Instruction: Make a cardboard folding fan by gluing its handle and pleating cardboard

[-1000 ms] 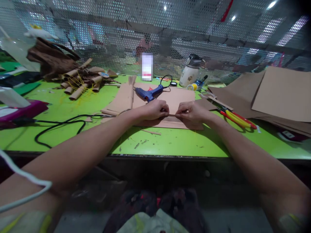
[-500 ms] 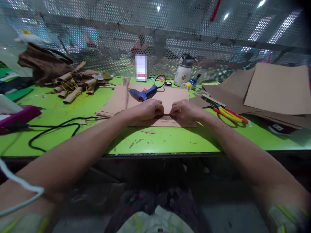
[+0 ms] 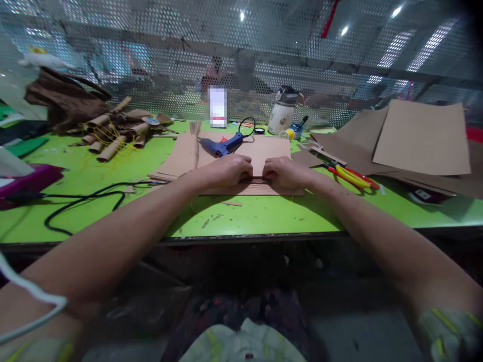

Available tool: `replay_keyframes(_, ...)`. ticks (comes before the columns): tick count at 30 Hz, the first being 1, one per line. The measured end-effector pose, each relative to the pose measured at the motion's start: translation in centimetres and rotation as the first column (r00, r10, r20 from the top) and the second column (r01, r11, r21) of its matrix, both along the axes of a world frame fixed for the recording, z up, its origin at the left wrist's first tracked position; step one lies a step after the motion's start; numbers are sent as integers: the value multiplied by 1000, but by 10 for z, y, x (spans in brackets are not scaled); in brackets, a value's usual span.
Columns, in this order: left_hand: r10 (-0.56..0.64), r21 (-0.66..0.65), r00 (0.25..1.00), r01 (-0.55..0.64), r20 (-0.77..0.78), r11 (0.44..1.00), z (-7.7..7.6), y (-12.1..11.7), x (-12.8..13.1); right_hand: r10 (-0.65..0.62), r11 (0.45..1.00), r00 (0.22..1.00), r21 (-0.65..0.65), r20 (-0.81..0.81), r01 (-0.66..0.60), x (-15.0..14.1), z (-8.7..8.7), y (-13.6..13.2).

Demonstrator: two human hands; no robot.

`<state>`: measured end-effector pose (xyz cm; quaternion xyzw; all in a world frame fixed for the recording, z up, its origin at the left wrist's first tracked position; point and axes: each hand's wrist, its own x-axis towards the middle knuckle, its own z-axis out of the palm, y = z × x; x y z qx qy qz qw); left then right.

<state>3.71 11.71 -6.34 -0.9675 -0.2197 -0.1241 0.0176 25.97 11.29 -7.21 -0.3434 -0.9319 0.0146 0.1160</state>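
Observation:
Both my left hand [image 3: 238, 168] and my right hand [image 3: 277, 171] are closed at the near edge of a brown paper sheet [image 3: 269, 150], a short gap apart. Between the fingertips runs a narrow dark edge of the paper, which looks folded or rolled; the fingers hide most of it. Beneath lies a stack of brown paper [image 3: 264, 190]. A blue hot glue gun [image 3: 222, 145] rests on the paper just beyond my left hand. To the left stands a bundle of thin pale strips [image 3: 195, 138].
Rolled paper tubes with yellow string [image 3: 109, 141] lie at the back left. A black cord [image 3: 94, 193] crosses the green table [image 3: 143, 218]. Yellow-and-red-handled scissors [image 3: 352, 176], large brown sheets [image 3: 422, 138], a white bottle [image 3: 281, 115] and a lit phone [image 3: 218, 106] are around.
The view has shifted slightly, so things on the right appear a little further left. Both hands keep their grip at the paper's edge, with hardly any movement.

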Motion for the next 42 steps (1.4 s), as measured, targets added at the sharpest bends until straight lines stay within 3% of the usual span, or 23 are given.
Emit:
replay_keyframes(5, -12, 55, 1000, 13, -18, 998, -1, 0, 1, 42, 998, 992, 45, 119, -47, -3, 5, 3)
replay_keyframes(12, -3, 36, 1000, 4, -1, 999, 6, -10, 0, 50, 994, 980, 90, 194, -68, -5, 10, -2)
replay_keyframes(19, 16, 92, 1000, -13, -26, 996, 5, -12, -1, 33, 995, 988, 91, 153, -48, -4, 5, -9)
replay_keyframes(27, 71, 196, 996, -60, -50, 979, -3, -10, -8, 7, 976, 993, 214, 114, -32, -6, -4, -21)
replay_keyframes(34, 61, 166, 998, -58, -11, 984, -13, -5, -13, 8, 970, 993, 239, 116, -36, -6, -5, -26)
replay_keyframes(42, -16, 135, 1000, 17, -9, 991, -6, -13, -15, 15, 977, 987, 209, 157, -48, -6, -2, -34)
